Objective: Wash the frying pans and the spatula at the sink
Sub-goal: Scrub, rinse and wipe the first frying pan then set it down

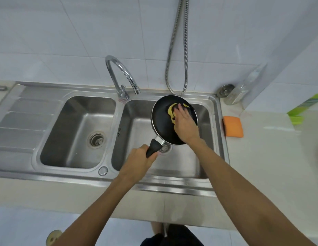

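Head view looks down on a double steel sink [172,186]. One black frying pan [161,121] is held in the air over the right basin [135,121], tilted, with its inside turned toward the person. The left hand [138,160] is closed firmly around the black handle [153,148], with the fingers wrapped under it near its end. The right hand [185,123] lies inside the pan with the fingers mostly stretched and presses a yellow sponge [170,110] flat against the dark surface; it does not seem to pinch it. A second pan and the spatula are not visible.

I judge that the pan is stiff and moderately light, since one hand carries it by the handle alone. Its coated inside is probably slippery when wet and soapy, so the sponge may slide easily and needs steady pressure from above. The handle is the right place to hold it: it looks matte and thick, and it keeps the left hand away from the scrubbing. The sponge is soft and bends under the fingers.

The curved tap [119,68] stands behind, between the basins, and I see no stream of water from it. An orange sponge [233,126] lies on the counter [270,166], just beside the sink's right edge.
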